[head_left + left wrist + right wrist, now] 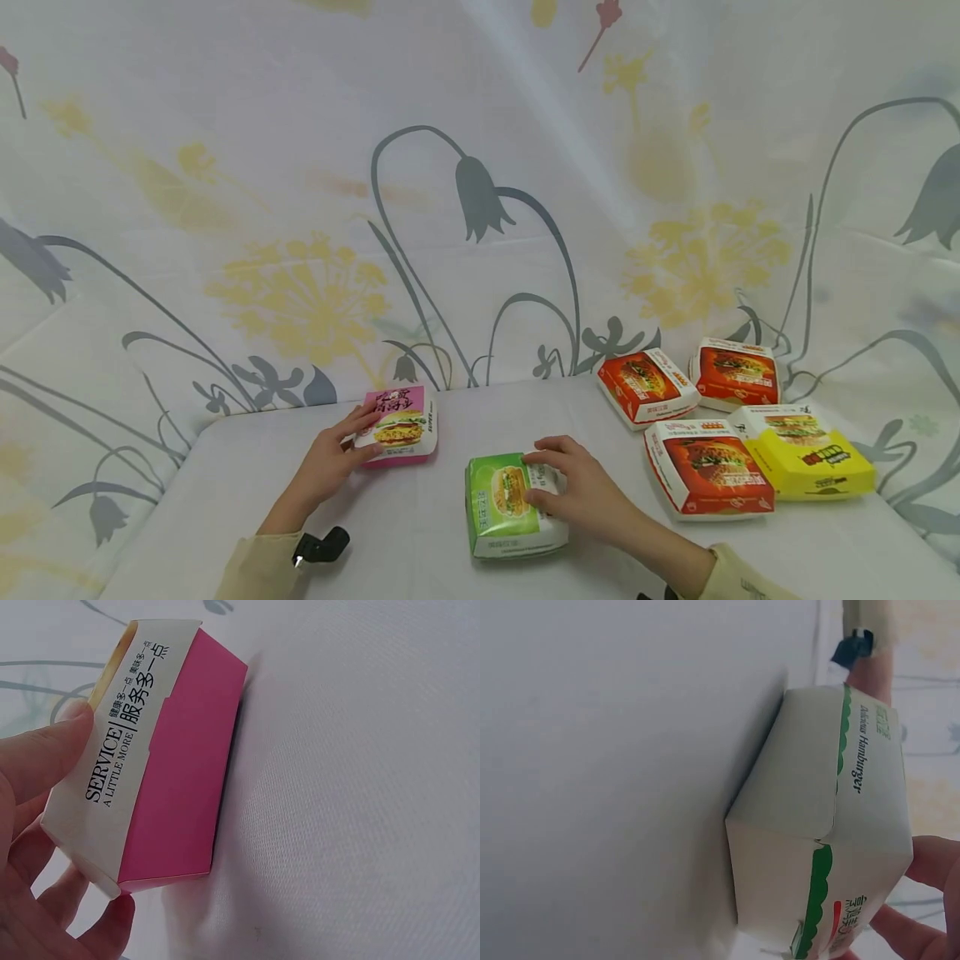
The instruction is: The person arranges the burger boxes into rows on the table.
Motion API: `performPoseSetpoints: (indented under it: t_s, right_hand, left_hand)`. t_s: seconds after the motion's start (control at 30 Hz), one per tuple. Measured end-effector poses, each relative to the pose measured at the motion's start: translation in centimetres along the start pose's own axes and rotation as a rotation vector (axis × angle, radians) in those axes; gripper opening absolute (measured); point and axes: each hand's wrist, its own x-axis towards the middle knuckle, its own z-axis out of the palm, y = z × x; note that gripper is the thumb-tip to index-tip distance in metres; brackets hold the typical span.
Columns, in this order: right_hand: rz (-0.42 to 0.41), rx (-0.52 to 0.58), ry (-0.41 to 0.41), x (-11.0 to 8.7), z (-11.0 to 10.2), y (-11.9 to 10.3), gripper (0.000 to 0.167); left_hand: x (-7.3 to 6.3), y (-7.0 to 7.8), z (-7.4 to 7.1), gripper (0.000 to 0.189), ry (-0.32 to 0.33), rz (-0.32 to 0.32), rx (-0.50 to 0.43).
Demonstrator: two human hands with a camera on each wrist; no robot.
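Observation:
My left hand [334, 457] holds a pink and white burger box [399, 427] by its left side. In the left wrist view, the thumb lies on the box's top edge and the other fingers curl against its side. My right hand [583, 490] holds a green and white burger box [504, 504] from the right, fingers and thumb over its top and edge. The right wrist view shows this box's pale sides [795, 772] close over the white cloth, with fingertips at its edge; part of that hand is out of frame.
On the right, several red and white burger boxes [708, 468] stand near a yellow one [813, 462]. The table has a white cloth [420, 533], and a flower-printed curtain [480, 275] hangs behind. Each sleeve [262, 567] carries a black wrist device [322, 546].

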Motion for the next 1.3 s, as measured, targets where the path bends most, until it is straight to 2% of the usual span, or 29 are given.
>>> performPoseSetpoints:
  t_s: [0.2, 0.4, 0.77, 0.97, 1.3]
  right_hand:
    - [-0.032, 0.079, -0.051, 0.9, 1.6, -0.6, 0.045]
    - [-0.046, 0.12, -0.064, 1.5, 3.2, -1.6, 0.045]
    - [0.022, 0.148, -0.111, 2.8, 5.8, -3.7, 0.044]
    - [0.028, 0.191, -0.118, 3.3, 7.0, -4.5, 0.042]
    - [0.033, 0.185, -0.109, 4.3, 8.7, -5.7, 0.043]
  left_hand:
    - [0.1, 0.0, 0.1, 0.059, 0.002, 0.001, 0.005]
    - [0.2, 0.1, 0.2, 0.058, 0.001, -0.008, 0.002]
    - [0.3, 0.2, 0.2, 0.06, -0.002, -0.006, 0.014]
    - [0.3, 0.2, 0.3, 0.061, 0.003, 0.013, 0.012]
    - [0.3, 0.3, 0.4, 0.059, 0.018, 0.043, -0.004]
